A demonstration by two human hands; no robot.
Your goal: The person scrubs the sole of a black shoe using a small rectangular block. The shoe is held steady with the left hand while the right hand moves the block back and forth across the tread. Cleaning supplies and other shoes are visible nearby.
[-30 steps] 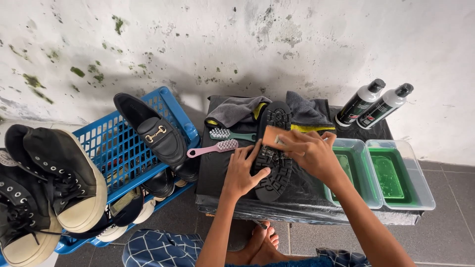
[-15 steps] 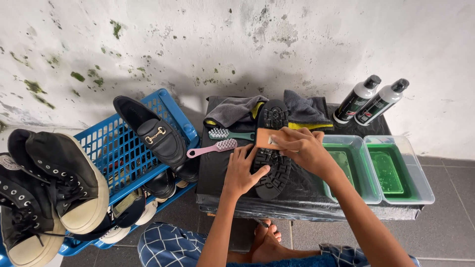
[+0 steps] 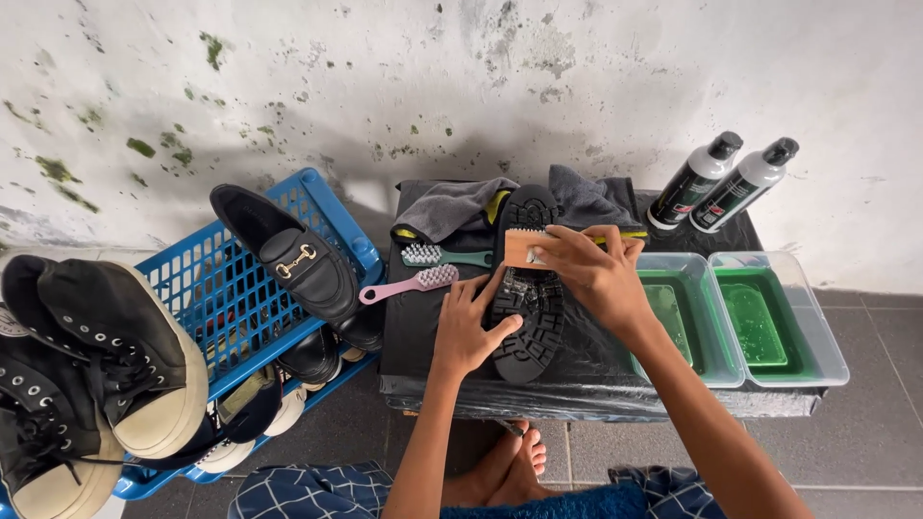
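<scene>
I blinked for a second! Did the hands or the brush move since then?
The right hand slid the wooden brush along the upturned black shoe sole, toward the end near the wall. The left hand stayed pressed on the sole's side. The other brushes, bottles and trays did not move.

Just one head cam, looking steeply down at the desk (image 3: 423, 327) from close, wall (image 3: 461, 77) across the frame's top.

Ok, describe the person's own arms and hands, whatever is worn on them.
Both forearms are bare, no sleeves in view. The left hand and right hand wear no gloves, and no rings, watch or bracelets show. Fingers are slim with short, unpainted nails.
</scene>
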